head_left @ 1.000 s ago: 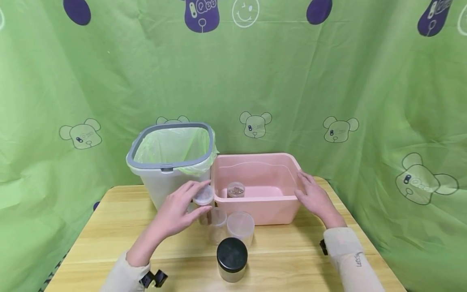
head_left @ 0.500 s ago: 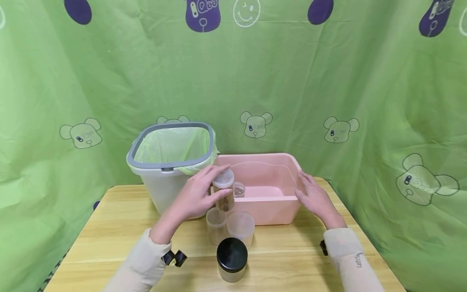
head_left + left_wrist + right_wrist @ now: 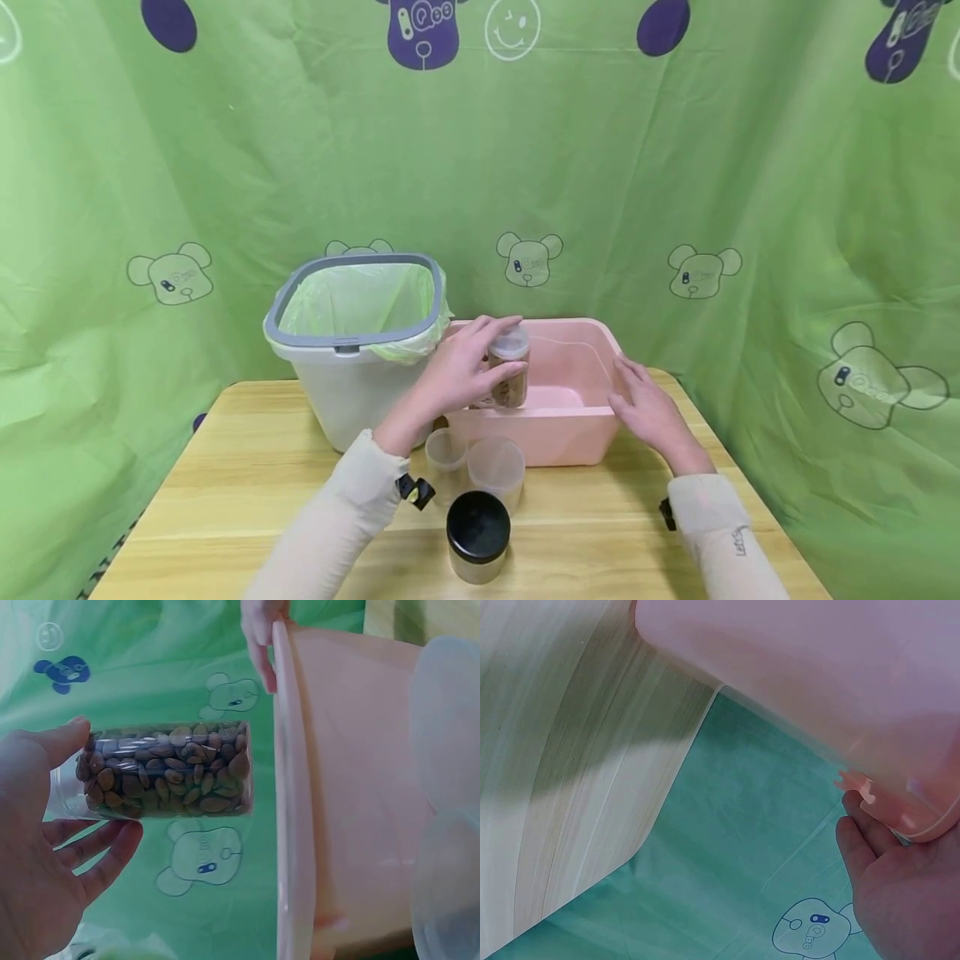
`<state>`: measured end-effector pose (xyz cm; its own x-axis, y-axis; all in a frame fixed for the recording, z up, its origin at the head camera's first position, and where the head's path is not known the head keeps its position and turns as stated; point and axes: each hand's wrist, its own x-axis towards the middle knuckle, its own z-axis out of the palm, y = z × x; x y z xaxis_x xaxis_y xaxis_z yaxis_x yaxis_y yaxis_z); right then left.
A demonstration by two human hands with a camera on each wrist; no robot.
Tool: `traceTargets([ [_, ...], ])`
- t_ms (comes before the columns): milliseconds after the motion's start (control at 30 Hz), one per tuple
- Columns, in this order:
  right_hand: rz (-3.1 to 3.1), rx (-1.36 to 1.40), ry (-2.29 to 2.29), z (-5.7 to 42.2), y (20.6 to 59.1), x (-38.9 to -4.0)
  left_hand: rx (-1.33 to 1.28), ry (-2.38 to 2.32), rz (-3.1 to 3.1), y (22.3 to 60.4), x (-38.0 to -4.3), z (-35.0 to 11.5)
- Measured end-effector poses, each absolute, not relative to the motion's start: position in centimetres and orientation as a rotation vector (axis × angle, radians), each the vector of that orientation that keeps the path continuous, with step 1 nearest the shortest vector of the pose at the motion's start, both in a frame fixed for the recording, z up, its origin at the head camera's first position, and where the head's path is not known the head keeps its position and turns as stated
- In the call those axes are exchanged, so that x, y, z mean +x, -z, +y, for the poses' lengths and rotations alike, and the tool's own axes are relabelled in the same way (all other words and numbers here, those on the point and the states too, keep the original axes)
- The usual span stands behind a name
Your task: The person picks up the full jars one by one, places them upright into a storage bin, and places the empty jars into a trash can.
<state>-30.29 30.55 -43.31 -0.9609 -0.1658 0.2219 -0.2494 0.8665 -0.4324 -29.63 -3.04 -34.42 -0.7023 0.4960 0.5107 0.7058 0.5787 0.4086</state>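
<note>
My left hand (image 3: 459,371) holds a clear jar of almonds (image 3: 512,382) by its whitish lid end, thumb on one side and fingers on the other. The jar is upright over the left part of the pink bin (image 3: 532,440). In the left wrist view the almonds (image 3: 169,771) show plainly through the jar's wall. At the bin's right side my right hand (image 3: 652,417) grips the rim, its fingers outside and under the edge in the right wrist view. A small jar standing inside the bin is mostly hidden behind my left hand.
Two clear containers (image 3: 497,471) stand before the bin, and a jar with a black lid (image 3: 478,529) is nearer me. A grey-rimmed trash can (image 3: 352,392) with a green liner stands left of the bin. Behind the wooden table (image 3: 247,467) hangs a green curtain (image 3: 570,167).
My left hand has carried the almond jar from beside the trash can rightward and up, over the bin's front rim. My right hand has stayed on the bin's right rim.
</note>
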Motion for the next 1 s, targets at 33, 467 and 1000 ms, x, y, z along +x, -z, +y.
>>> traceTargets([
  [33,-2.862,0.320,-0.699,30.6,43.3,-30.3,-0.975,0.855,-2.480,34.5,-30.0,-2.6],
  [467,-2.849,0.334,-0.701,30.8,43.5,-30.5,-0.894,0.886,-2.654,37.6,-34.7,1.8],
  [1000,-2.842,0.333,-0.702,30.7,43.7,-30.5,-0.916,0.863,-2.749,41.5,-35.8,3.4],
])
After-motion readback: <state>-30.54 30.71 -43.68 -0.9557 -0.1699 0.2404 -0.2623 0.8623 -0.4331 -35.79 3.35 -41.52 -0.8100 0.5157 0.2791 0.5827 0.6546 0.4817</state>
